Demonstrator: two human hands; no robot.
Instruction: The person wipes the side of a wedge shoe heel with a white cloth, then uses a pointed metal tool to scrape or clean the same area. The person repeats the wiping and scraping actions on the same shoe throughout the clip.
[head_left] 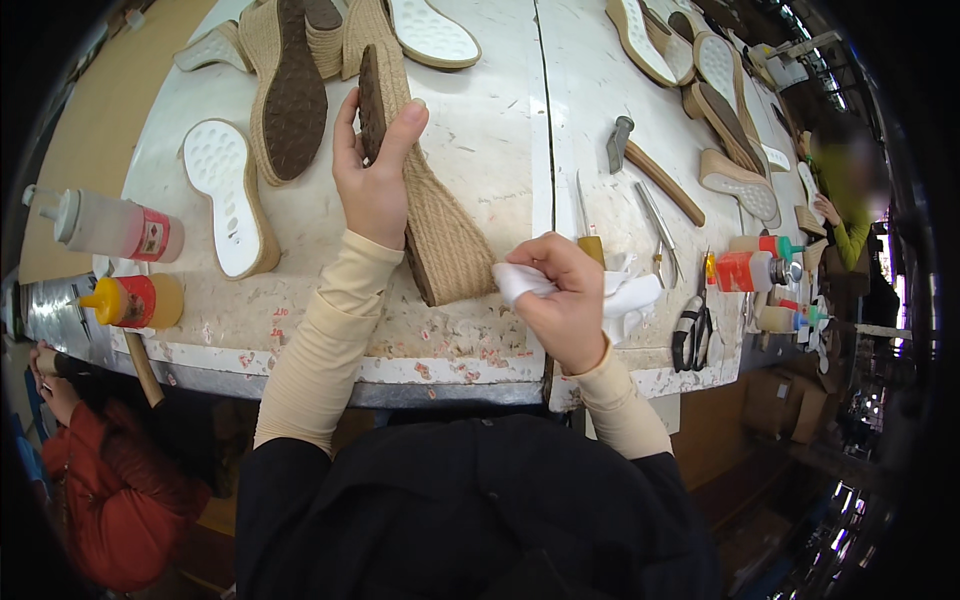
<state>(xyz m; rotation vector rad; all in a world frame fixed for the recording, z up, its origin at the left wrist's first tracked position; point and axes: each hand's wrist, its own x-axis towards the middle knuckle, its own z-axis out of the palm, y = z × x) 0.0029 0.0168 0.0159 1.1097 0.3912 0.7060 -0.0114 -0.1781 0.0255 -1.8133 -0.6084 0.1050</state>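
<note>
One white table [490, 130] stretched beneath two cream-sleeved forearms [325, 345], angled inward from the near edge. The woven wedge sole [445, 230] slanted between the hands, toe far left, heel near right. The left hand [375, 195], raised upright, clasped its toe end; the right hand [568, 305], curled inward, pinched a white cloth [635, 295], seemingly against the heel, though fingers hid the contact.
</note>
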